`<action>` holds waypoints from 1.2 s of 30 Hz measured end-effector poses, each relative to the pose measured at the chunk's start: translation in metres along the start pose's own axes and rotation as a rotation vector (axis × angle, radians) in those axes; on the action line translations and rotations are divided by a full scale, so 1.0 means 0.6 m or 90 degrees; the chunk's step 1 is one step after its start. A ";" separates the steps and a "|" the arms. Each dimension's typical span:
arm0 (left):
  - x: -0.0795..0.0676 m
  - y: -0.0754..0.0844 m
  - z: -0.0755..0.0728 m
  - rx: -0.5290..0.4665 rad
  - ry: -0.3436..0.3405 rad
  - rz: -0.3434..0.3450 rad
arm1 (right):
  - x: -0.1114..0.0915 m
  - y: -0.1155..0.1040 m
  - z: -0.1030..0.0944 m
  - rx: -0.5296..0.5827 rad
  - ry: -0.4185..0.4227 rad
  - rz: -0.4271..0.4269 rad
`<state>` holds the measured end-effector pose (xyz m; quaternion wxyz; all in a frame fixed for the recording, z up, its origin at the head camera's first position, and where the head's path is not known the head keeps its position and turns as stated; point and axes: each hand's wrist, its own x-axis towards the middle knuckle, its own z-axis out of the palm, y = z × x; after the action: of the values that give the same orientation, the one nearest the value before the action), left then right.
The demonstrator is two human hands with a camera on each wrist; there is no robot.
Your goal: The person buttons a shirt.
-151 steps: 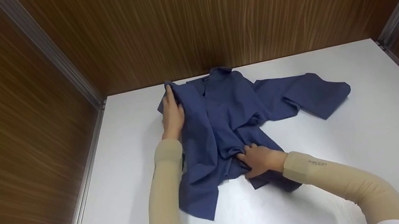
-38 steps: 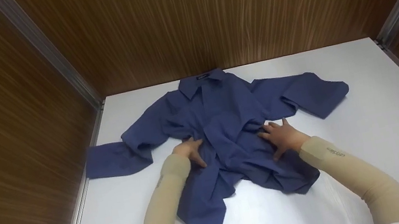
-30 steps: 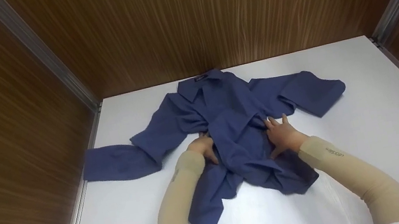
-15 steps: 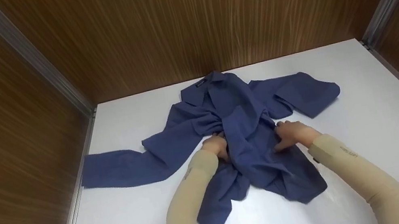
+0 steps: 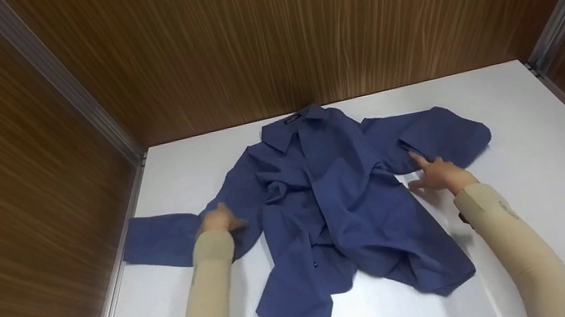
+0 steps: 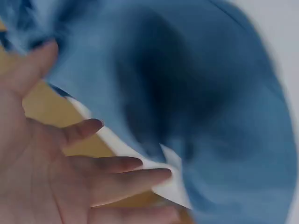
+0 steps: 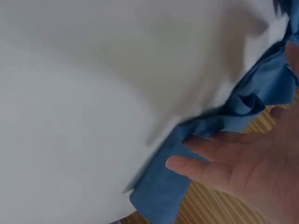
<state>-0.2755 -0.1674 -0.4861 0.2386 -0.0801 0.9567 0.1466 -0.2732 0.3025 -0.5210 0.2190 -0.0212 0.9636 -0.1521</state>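
Shirt (image 5: 369,207) laid out; left hand (image 5: 218,220) and right hand (image 5: 441,174) held uncurled, empty
Likely soft, light; best gripped at the shoulders (image 5: 260,156).

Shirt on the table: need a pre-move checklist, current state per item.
1. Left hand and right hand free: ok, fingers extended, neither gripping anything.
2. Collar at the far end, label visible: ok.
3. Left-side sleeve clear of the table edge: not ok, its cuff reaches the left edge.
4. Right-side sleeve straight and flat: not ok, creased and folded partway along.
5. Shirt body smooth, hem even: not ok, rumpled with an uneven lower edge.
6. Front fully buttoned: cannot tell, folds obscure it.
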 end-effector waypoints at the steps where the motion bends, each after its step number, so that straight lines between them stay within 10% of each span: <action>1: -0.007 -0.011 -0.001 -0.010 -0.016 -0.016 | 0.003 -0.002 0.003 -0.009 -0.010 0.004; 6: 0.005 -0.025 0.017 -0.007 -0.069 -0.008 | 0.014 -0.016 0.007 -0.054 -0.017 0.029; 12: 0.024 0.034 0.022 -0.005 -0.081 0.031 | 0.001 0.007 -0.002 -0.006 -0.011 0.060; 21: 0.071 0.075 0.045 0.048 -0.111 0.187 | -0.018 0.045 -0.005 0.039 -0.030 0.103; 29: 0.096 0.053 0.036 0.038 -0.034 0.158 | 0.001 0.047 -0.021 0.045 0.001 0.096; 36: 0.060 0.055 0.032 0.051 0.016 0.088 | 0.014 0.013 -0.003 -0.125 0.167 0.006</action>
<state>-0.3062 -0.1330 -0.5115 0.2185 -0.0061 0.9679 0.1236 -0.2810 0.3093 -0.5254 0.0888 -0.0182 0.9942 -0.0577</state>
